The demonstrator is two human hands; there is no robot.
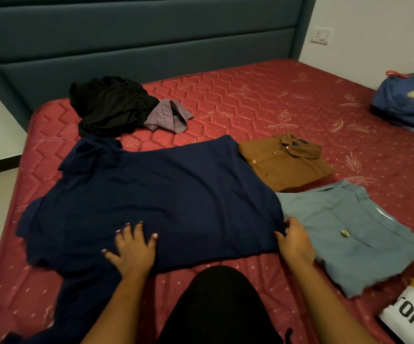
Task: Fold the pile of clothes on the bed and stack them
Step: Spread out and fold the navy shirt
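Left hand [132, 247] presses flat, fingers spread, on the wide dark navy fabric garment [163, 189] stretched crosswise just ahead, while right hand [294, 240] pinches its near right edge, likely to fold it leftward.

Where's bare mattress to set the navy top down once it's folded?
Widest bare patch: far mattress between the grey garment, brown shirt and blue bag. Narrow strip left of the navy top. Crowded near right: blue-grey shirt meets the navy top beside the right hand.
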